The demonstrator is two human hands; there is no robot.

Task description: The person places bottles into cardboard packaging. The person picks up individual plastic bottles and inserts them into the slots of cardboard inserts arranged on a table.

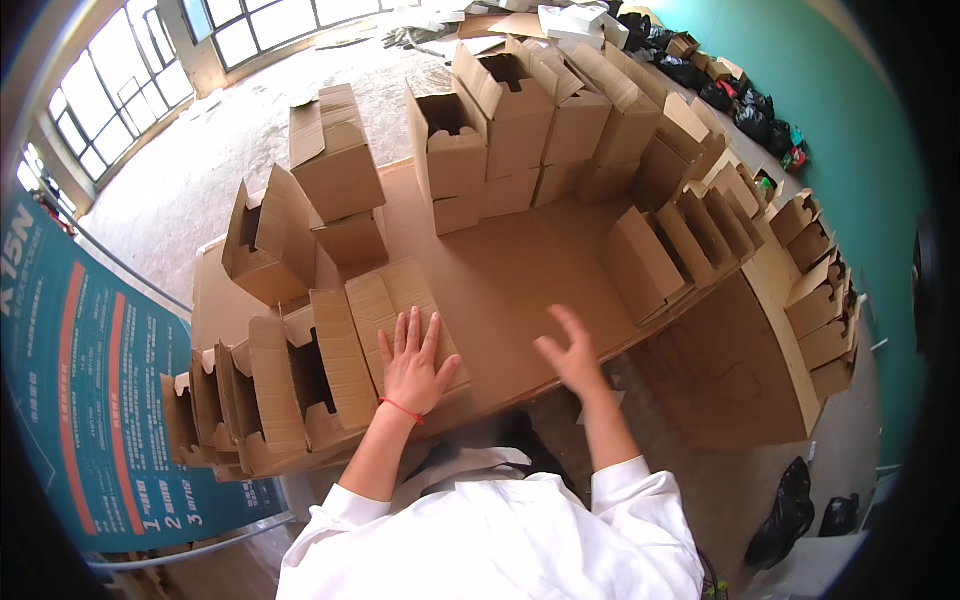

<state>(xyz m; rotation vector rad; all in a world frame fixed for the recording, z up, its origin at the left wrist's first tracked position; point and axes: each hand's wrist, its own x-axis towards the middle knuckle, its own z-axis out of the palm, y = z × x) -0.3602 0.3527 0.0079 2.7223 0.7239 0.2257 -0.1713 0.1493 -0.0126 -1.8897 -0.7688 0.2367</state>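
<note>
My left hand [414,372] lies flat, fingers spread, on the top of a cardboard box [378,302] whose flaps look folded down. A red cord circles that wrist. Over the brown tabletop [500,310] my right hand [572,352] is held with fingers apart and nothing in them. Left of the box under my palm, an open cardboard box [345,365] heads a row of several open boxes [250,390]. Right of my right hand stands another row of open boxes [645,262].
Stacked cardboard boxes [515,130] line the table's far side; two more [335,150] stand at the far left. Boxes [815,300] fill a second table on the right. A teal banner [100,400] stands at left. Black bags [785,510] lie on the floor at right.
</note>
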